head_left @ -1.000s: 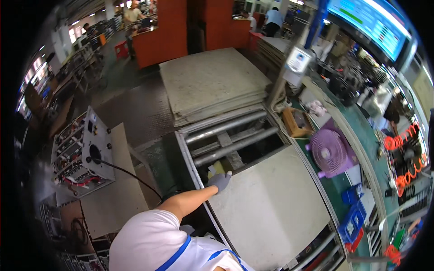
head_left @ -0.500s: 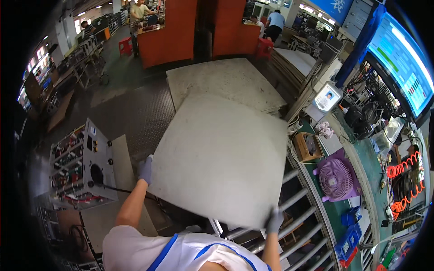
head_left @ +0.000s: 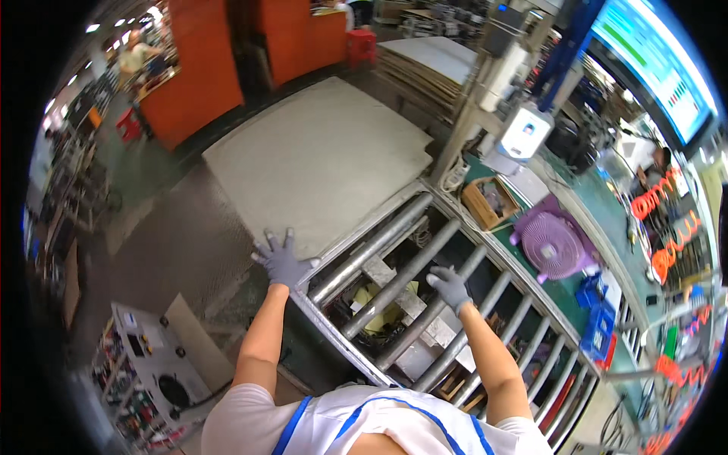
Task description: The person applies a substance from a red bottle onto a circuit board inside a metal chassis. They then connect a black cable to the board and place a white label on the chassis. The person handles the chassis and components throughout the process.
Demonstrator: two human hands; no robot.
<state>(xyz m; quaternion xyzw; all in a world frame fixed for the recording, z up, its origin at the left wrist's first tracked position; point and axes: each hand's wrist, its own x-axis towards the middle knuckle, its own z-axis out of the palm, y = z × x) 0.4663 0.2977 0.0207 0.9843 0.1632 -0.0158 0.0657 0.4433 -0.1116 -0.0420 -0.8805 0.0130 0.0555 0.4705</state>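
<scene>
A large pale grey board (head_left: pixel 318 152) lies flat beyond the near end of the roller conveyor (head_left: pixel 390 284), apparently on top of another board. My left hand (head_left: pixel 282 259), in a grey glove, has its fingers spread at the board's near left corner, beside the conveyor frame; I cannot tell if it touches the board. My right hand (head_left: pixel 449 288), gloved too, is over the metal rollers with its fingers apart and nothing in them. Between the rollers, boxes and yellowish sheets show below.
To the right, a green bench holds a purple fan (head_left: pixel 552 244), a cardboard box (head_left: pixel 490 203) and blue bins (head_left: pixel 597 326). A post with a small screen (head_left: pixel 525 133) rises beside it. An open-sided electrical cabinet (head_left: pixel 155 364) stands at lower left. A person (head_left: pixel 135 59) is far off at left.
The board has left both hands and moved away from me onto the stack. My right hand has come up over the rollers. My view has turned to the right.
</scene>
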